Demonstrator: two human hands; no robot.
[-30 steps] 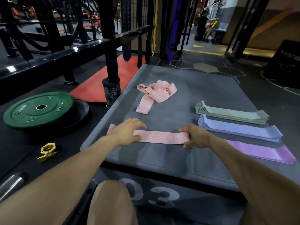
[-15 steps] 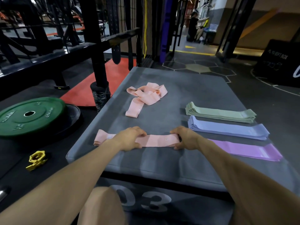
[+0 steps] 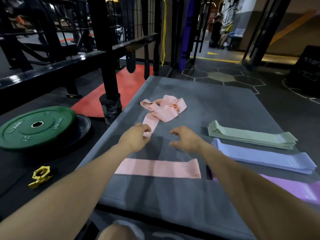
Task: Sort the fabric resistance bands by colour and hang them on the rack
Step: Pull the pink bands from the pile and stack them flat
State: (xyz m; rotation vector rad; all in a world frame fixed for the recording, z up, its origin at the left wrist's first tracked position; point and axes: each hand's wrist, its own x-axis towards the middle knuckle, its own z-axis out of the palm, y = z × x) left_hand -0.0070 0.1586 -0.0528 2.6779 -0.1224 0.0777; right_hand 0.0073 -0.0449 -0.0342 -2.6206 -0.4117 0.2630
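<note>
Pink band (image 3: 157, 168) now flat and let go near the mat's (image 3: 216, 101) front edge, left hand (image 3: 136, 139) already up pinching the next one's tail from the tangled pink pile (image 3: 164, 108), right hand (image 3: 186, 139) loose-fingered, empty, so probably one more pink sorted.

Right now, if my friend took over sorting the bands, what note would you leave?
Left hand pinches the near end of the tangled pink bands. Right hand hovers open, holding nothing.
On the grey mat: one pink band laid flat near you; green stack, blue stack and purple band on the right.
Done: green and blue stacked.
Left: untangle and flatten the pink ones, then hang everything on the rack.
</note>
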